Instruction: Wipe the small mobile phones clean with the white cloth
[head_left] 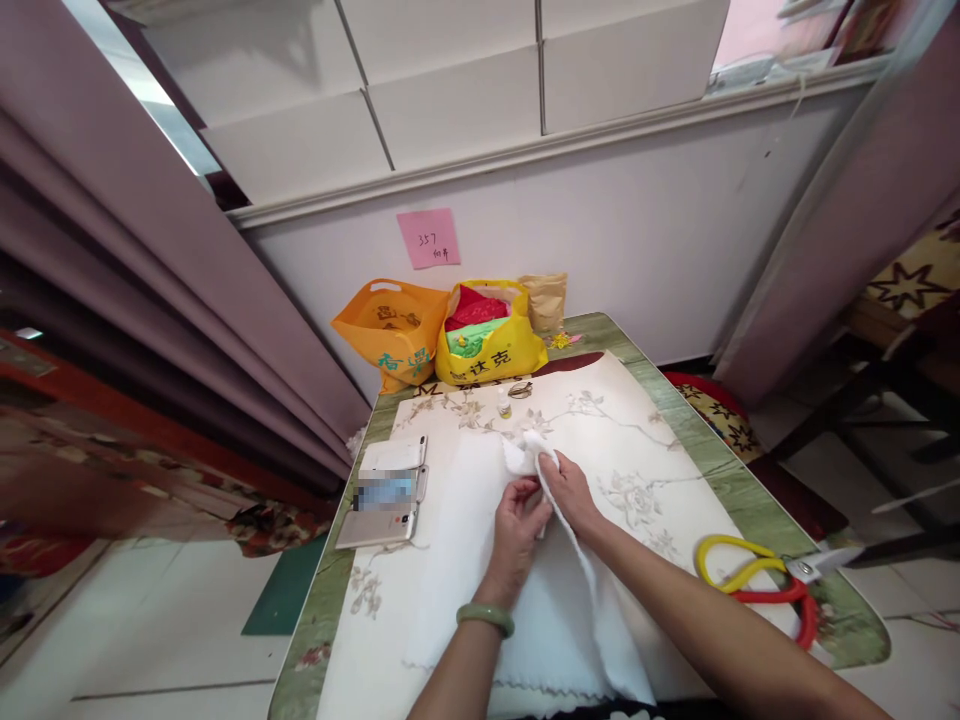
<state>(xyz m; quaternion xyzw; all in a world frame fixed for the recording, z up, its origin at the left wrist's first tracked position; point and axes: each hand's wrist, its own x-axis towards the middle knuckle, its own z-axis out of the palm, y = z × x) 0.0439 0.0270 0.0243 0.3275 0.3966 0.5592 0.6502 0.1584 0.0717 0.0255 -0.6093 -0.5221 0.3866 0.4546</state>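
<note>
A white piece of cloth (pixel 555 620) with a wavy lower edge lies over the front of the table, partly folded up at its far end. My right hand (pixel 568 490) grips the folded edge, fingers closed around it. Just left of it, my left hand (pixel 517 525) pinches the same cloth near the fold, with a green bangle (pixel 486 618) on the wrist. The fingertips of both hands nearly meet, and the cloth partly hides them. Whether a small tool sits between them I cannot tell.
Scissors (pixel 791 580) with yellow and red handles lie at the right. Several phones (pixel 379 528) rest at the left edge. A small bottle (pixel 504 405), an orange bag (pixel 394 335), a yellow bag (pixel 491 350) of fabric and a brown packet (pixel 545 300) stand toward the wall.
</note>
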